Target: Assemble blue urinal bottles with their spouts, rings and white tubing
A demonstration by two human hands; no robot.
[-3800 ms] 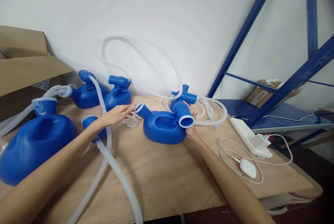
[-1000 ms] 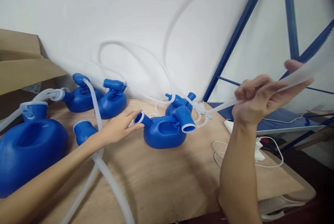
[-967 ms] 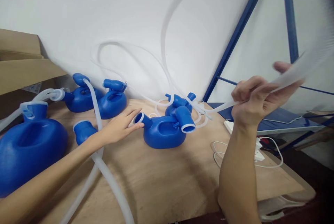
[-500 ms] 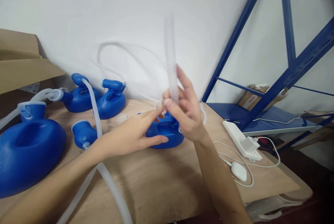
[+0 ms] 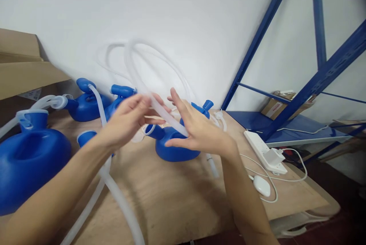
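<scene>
A translucent white hose (image 5: 168, 118) slants down between my hands, and its upper part loops against the wall. My left hand (image 5: 126, 119) has thumb and fingers closed around the hose. My right hand (image 5: 200, 128) is open, thumb and fingers spread apart, with the hose running through the gap and behind the palm. A collared hose end (image 5: 212, 165) shows below the right wrist. Beneath my hands stands a blue plastic urinal-like bottle (image 5: 177, 153) with an open spout (image 5: 153, 130) to its left; the right hand partly covers it.
Several similar blue bottles (image 5: 31, 165) with hoses stand at left, beside a cardboard box (image 5: 25, 81). Another hose (image 5: 122, 203) crosses the wooden table's front. At right lie a power strip (image 5: 257, 148), a white charging case (image 5: 261, 186) with cable, and a blue shelf (image 5: 248, 119).
The upright ribbed hose end has left view above my right hand. The hose now slants between both hands. My right hand has opened; my left has closed on the hose.
</scene>
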